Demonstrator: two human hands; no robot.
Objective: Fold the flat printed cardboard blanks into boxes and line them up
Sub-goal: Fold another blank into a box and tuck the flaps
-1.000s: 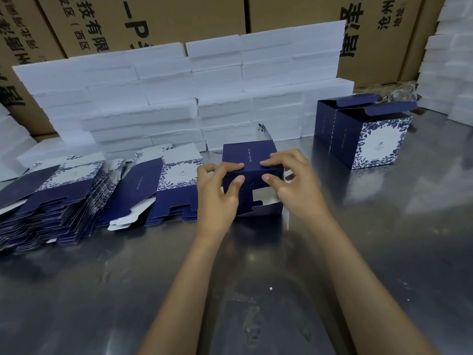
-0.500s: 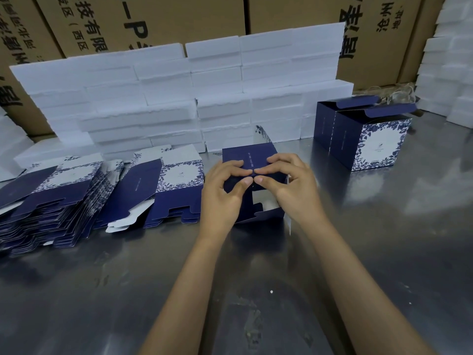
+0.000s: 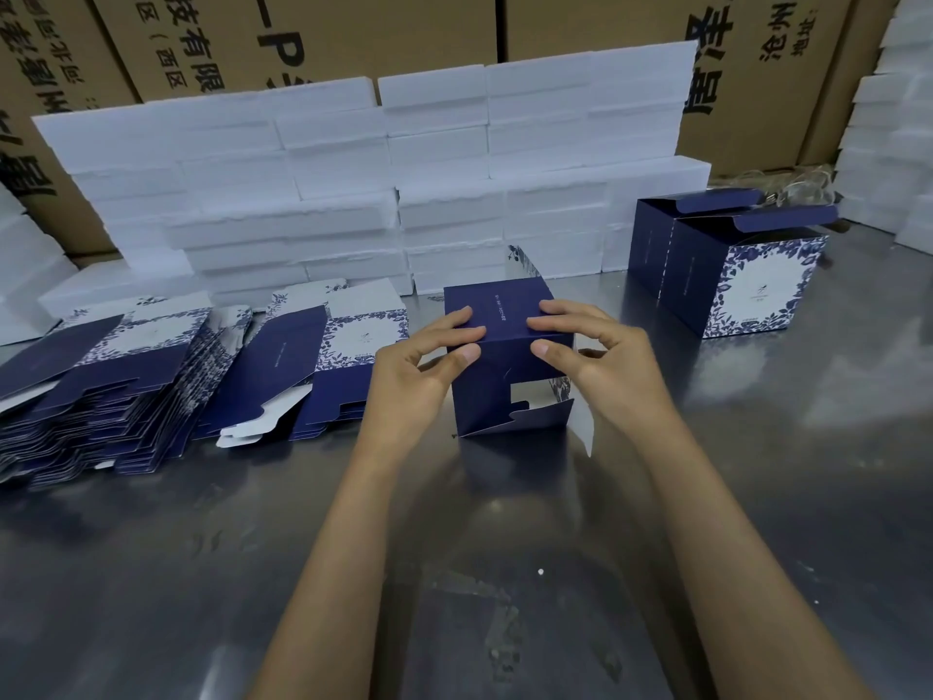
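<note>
A half-folded navy box [image 3: 497,384] lies on its side on the steel table [image 3: 202,548], its bottom flaps toward me and partly tucked. My left hand [image 3: 419,373] grips its left edge, fingers on top and thumb on the near face. My right hand [image 3: 601,361] grips the right edge the same way. Two stacks of flat navy-and-white printed blanks [image 3: 116,381] lie to the left, the nearer stack [image 3: 323,366] right beside my left hand. Two finished boxes [image 3: 727,270] stand in a row at the right, lids open.
A wall of white foam blocks [image 3: 383,194] runs along the back of the table, with more foam [image 3: 898,133] at the far right. Brown shipping cartons [image 3: 353,32] stand behind. Bare steel lies in front of me.
My hands have moved apart from the middle of the near face to the box's left and right edges. The bottom flaps lie flatter against the box than a second ago.
</note>
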